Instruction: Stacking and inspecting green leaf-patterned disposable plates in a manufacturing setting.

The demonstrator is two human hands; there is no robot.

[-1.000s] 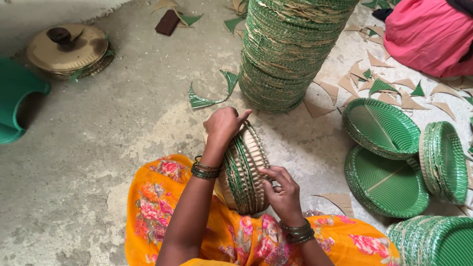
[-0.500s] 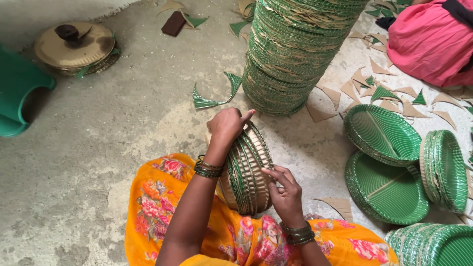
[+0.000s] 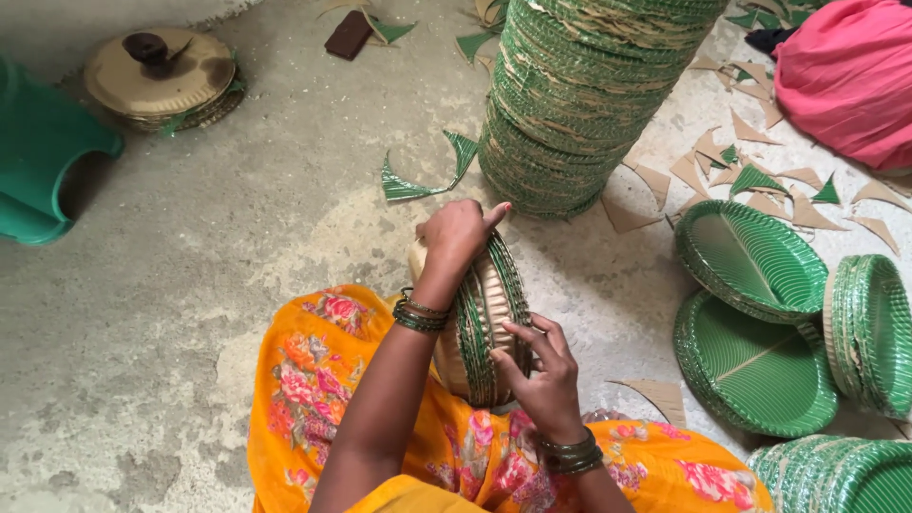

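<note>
Left hand: your left hand curls over the top edge of the bundle of plates, fingers closed around its rim, forefinger pointing toward the tall stack.
Right hand: your right hand rests against the bundle's near side, fingers spread and half open on the plate edges, pinching nothing that you can make out.
Bundle: it stands on edge on your lap, over the orange flowered cloth.
Tall stack: the tall stack of plates rises just beyond your left hand, close but apart.
Right side: loose green plates lie flat on the floor, with cut scraps scattered behind them.
Open room: the bare concrete floor lies to your left, reaching as far as the green tub.
</note>
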